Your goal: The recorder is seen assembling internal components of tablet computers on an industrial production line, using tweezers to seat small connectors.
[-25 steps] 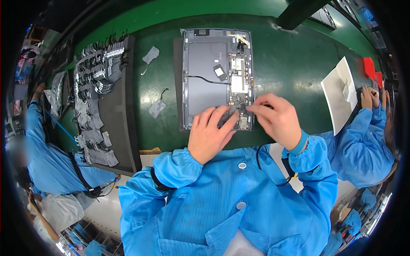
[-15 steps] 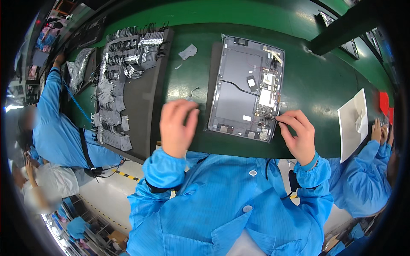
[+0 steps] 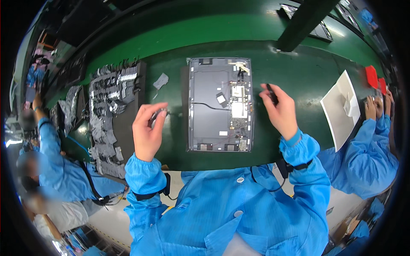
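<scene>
An opened laptop base (image 3: 209, 126) lies on the green bench mat in front of me, its circuit board (image 3: 239, 102) bared along the right side. A black cable (image 3: 209, 106) crosses its middle. Left of the base, my left hand (image 3: 147, 130) is raised with thumb and forefinger pinched on a small dark piece (image 3: 161, 112), too small to name. My right hand (image 3: 280, 110) is off the base's right edge, its fingers closed around a short black object (image 3: 271, 94) whose kind I cannot make out.
A dark foam tray (image 3: 124, 128) at left carries several rows of grey cable pieces (image 3: 102, 111). A grey scrap (image 3: 161, 80) lies beside it. At right are a white sheet (image 3: 339, 115), red bins (image 3: 371, 77) and a co-worker's hands (image 3: 372, 107). A dark post (image 3: 305, 21) stands at the back.
My right hand has left the laptop base's right edge and now holds a short black object. My left hand has closed to a pinch on a small piece. The whole view has shifted.
</scene>
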Demonstrator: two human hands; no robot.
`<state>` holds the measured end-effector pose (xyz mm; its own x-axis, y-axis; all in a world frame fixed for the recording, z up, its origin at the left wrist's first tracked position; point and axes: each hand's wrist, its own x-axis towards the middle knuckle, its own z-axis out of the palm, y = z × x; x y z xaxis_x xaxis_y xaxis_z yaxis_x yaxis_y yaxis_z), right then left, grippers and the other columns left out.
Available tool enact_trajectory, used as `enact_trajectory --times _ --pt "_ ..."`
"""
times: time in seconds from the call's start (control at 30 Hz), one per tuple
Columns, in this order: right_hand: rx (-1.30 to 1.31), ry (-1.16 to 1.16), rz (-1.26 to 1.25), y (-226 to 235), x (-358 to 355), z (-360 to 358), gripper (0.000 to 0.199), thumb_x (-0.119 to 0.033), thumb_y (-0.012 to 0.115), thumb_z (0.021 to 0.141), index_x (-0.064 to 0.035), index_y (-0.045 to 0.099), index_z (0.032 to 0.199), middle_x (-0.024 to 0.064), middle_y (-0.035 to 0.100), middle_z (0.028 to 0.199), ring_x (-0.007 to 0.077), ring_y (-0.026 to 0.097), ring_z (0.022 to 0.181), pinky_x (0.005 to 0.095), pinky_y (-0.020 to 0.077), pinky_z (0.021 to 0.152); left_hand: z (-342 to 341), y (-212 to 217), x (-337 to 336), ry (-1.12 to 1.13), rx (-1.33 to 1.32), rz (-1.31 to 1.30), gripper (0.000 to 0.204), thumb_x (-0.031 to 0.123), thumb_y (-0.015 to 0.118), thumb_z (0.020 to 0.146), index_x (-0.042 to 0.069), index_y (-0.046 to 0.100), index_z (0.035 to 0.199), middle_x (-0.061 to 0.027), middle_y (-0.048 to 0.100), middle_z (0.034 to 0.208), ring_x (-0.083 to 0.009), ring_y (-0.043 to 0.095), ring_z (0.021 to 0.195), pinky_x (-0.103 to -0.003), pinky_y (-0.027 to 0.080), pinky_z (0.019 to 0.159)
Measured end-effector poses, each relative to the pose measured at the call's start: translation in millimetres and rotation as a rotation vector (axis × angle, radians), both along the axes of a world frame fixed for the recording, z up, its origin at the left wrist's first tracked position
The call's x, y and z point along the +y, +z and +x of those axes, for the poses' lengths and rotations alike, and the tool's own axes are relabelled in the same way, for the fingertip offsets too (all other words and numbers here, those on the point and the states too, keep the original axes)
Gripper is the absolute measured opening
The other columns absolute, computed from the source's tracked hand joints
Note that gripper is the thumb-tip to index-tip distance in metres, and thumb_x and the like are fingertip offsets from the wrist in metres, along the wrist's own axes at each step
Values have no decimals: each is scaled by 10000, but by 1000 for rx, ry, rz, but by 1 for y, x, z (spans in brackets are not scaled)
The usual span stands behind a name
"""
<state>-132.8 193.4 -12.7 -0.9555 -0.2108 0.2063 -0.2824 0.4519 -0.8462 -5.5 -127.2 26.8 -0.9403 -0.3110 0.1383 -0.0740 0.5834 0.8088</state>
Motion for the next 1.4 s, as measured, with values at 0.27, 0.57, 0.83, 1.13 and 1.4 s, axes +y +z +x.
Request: enact_trajectory --times 0.27,0.57,0.83,1.13,1.4 --pt "-118 -19 36 5 -29 -24 229 -146 689 825 41 661 954 119 649 721 206 600 577 337 485 566 -109 24 56 -230 -86 256 305 20 709 865 -22 591 1144 -67 632 1022 -49 581 787 -186 482 719" --pt "-205 -102 -83 -12 -19 -36 201 -188 648 891 9 655 928 103 634 752 211 596 633 343 477 618 -170 -13 97 -395 -206 351 262 60 695 881 -3 616 1123 -37 643 910 -73 642 799 -223 510 684" --pt "-395 -95 -289 18 5 -32 257 -236 581 982 6 666 970 33 620 857 108 584 693 261 462 611 -184 -30 113 -396 -134 278 248 52 709 860 19 641 1096 -48 647 936 -74 626 768 -217 522 704" --pt "-624 -21 -703 1 4 -26 212 -113 639 946 40 609 1090 116 649 963 193 688 842 304 589 749 -164 -16 111 -341 319 -279 204 46 744 773 45 685 969 -90 608 898 -287 600 895 -370 504 746" --pt "-630 -99 -640 -1 2 -26 227 -119 677 922 40 624 1075 122 693 912 206 714 809 280 582 720 -131 -18 114 -467 96 -307 157 76 747 765 59 727 919 -67 620 857 -271 579 850 -377 495 731"
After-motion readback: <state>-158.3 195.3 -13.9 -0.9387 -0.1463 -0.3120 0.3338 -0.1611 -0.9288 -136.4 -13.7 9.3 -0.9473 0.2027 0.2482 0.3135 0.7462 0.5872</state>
